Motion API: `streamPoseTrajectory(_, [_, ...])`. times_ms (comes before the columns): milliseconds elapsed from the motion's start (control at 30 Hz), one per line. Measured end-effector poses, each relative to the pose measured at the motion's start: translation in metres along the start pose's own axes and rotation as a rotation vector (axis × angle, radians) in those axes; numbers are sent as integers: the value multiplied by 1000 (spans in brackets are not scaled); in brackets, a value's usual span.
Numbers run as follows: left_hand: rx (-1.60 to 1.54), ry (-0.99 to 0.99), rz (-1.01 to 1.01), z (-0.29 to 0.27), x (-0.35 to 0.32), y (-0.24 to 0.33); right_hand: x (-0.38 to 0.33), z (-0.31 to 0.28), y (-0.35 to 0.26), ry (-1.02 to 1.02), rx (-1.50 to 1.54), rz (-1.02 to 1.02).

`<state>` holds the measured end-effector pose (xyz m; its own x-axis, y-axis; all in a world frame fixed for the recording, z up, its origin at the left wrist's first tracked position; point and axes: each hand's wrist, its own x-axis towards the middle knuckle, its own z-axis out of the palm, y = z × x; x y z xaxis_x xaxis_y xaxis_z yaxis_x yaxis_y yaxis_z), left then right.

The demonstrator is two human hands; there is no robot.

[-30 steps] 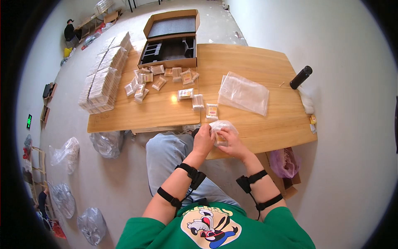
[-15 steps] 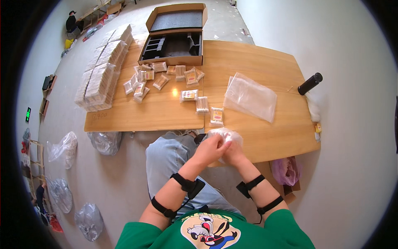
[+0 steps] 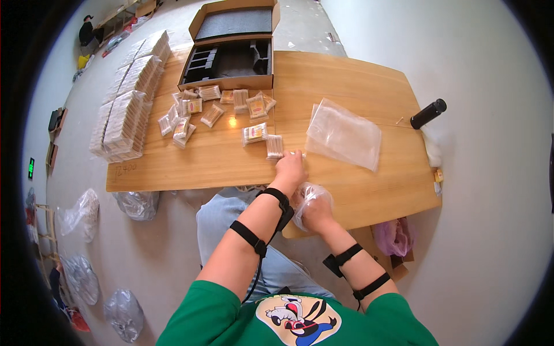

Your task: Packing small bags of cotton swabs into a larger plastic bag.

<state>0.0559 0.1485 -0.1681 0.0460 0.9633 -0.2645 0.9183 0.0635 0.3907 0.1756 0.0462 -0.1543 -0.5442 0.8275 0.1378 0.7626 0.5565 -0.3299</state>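
My left hand (image 3: 291, 169) reaches to the table's near middle, fingers curled over a pack of cotton swabs that it mostly covers. Just beyond those fingers lies another swab pack (image 3: 274, 146), and a yellow-labelled swab pack (image 3: 254, 134) sits to its left. By the table's front edge, my right hand (image 3: 318, 213) is closed on a clear plastic bag (image 3: 312, 190), which bunches around its fingers. Exactly how the fingers grip the bag is hidden. Flat clear plastic bags (image 3: 344, 135) lie to the right of my left hand.
Several loose swab packs (image 3: 212, 115) lie scattered before an open cardboard box (image 3: 228, 86) with black foam. Wrapped stacks of packs (image 3: 124, 118) line the table's left side. A black bottle (image 3: 428, 114) lies at the right edge. Filled bags (image 3: 124, 311) are on the floor.
My left hand has left the right hand and moved forward onto the nearest swab pack. My right hand keeps the plastic bag near the table edge. The view has shifted slightly.
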Motion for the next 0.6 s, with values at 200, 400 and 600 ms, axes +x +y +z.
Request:
streamPoseTrajectory(200, [-679,11,-51,-12,-15,-42,-2,-23,0,-110,158,-8])
streamPoseTrajectory(400, [-1479,-173,235,-60,-104,-10,-40,-67,10,176,1167,484])
streamPoseTrajectory(600, [-681,-263,477,-57,-143,29,-48,-94,6,229,1143,239])
